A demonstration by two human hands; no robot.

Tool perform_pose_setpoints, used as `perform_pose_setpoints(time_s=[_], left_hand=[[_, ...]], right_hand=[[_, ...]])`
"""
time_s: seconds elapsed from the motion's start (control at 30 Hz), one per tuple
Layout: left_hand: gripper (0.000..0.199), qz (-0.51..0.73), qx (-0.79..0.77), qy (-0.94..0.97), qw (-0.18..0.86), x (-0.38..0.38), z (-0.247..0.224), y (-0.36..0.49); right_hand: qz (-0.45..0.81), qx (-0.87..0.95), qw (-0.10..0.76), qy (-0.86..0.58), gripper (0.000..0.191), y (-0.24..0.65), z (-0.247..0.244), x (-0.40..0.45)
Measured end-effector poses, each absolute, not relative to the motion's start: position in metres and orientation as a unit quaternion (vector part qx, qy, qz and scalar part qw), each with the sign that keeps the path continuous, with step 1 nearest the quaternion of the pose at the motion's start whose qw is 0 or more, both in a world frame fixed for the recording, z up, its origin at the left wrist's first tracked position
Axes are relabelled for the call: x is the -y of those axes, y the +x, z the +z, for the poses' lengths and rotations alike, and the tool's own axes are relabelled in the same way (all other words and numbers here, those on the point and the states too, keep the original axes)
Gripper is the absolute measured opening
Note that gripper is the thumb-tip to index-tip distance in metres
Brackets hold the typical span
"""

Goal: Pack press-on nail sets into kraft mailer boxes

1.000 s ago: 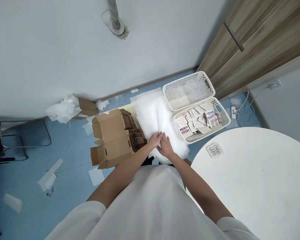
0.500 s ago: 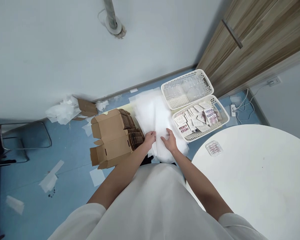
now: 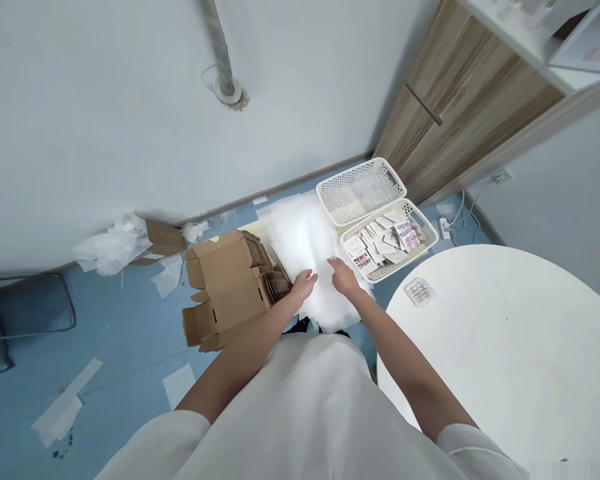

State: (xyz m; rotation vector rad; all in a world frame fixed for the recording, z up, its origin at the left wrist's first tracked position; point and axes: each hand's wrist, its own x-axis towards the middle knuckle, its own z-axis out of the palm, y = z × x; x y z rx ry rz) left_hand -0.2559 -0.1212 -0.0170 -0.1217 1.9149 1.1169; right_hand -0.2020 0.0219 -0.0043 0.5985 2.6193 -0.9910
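A loose stack of thin, white, translucent foam sheets [image 3: 300, 223] lies in front of me, with both hands over its near part. My left hand [image 3: 304, 285] is closed, its thumb and fingers curled at a sheet near the brown boxes. My right hand [image 3: 343, 277] faces it a short gap away, fingers pressed together on the white sheet; the exact grip is hard to see against the white. Left of the stack lie flattened, part-folded brown cardboard boxes [image 3: 233, 277], several standing tightly in a row beside the sheets.
Right of the sheets stand a white basket of clear plastic trays [image 3: 363, 187] and a white basket of printed cards [image 3: 387, 247]. A round white table [image 3: 505, 347] bears a small clear pack [image 3: 420, 292]. Paper scraps [image 3: 63, 410] and a chair [image 3: 35, 307] are on the left.
My head view has tilted up and shifted slightly. My right hand's fingers, spread before, have come together. My left hand stays over the sheets.
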Motion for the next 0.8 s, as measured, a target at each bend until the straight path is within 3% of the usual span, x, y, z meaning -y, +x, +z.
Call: perform_pose_setpoints(time_s=[0.23, 0.53, 0.8], left_hand=[[0.054, 0.468, -0.762, -0.013, 0.447, 0.135, -0.007, -0.256], [0.056, 0.475, -0.755, 0.038, 0.45, 0.152, -0.003, -0.252], [0.065, 0.397, -0.819, 0.09, 0.406, 0.132, -0.005, -0.231]], right_hand=[[-0.185, -0.969, 0.13, 0.101, 0.04, -0.212, 0.03, -0.001], [-0.199, -0.966, 0.084, 0.142, 0.055, -0.203, 0.054, 0.025], [-0.254, -0.938, -0.008, 0.235, 0.037, -0.148, 0.072, 0.014]])
